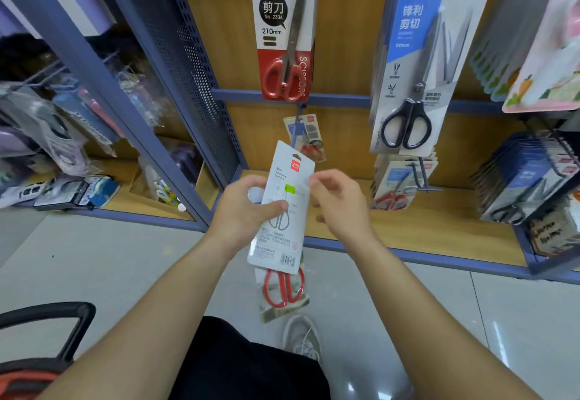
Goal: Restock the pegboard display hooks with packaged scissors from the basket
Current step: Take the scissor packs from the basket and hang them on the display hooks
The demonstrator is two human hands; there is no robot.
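**Restocking under way: pack at the hook tip, not yet seated**

Head view. The person is standing before the pegboard display with both arms extended. The left hand (248, 211) is gripping a white-backed pack of scissors (284, 221) across its middle, with the thumb lying over the printed back. The right hand (340, 202) is curling its fingers against the pack's right edge and appears to be pinching it, though the thumb is hidden.

The pack is being held tilted, its hang-hole end at the tip of a blue hook (296, 126). Whether the tip is through the hole cannot be told. A second pack (284, 288), with red handles, is showing just below the first and is apparently being held behind it by the left hand. One small pack (309, 141) is already hanging far back on the same hook.

Neighbouring hooks are carrying stock: a red-handled pack (284, 39) above and a blue-carded pack (417, 70) to the right. The basket (31, 371) is sitting at lower left, and its contents are out of sight.

Assessment: the task is judged to be part-way through. The pack in hand is waiting to be slid fully onto the hook, and the second pack is waiting its turn. What is left in the basket cannot be assessed.
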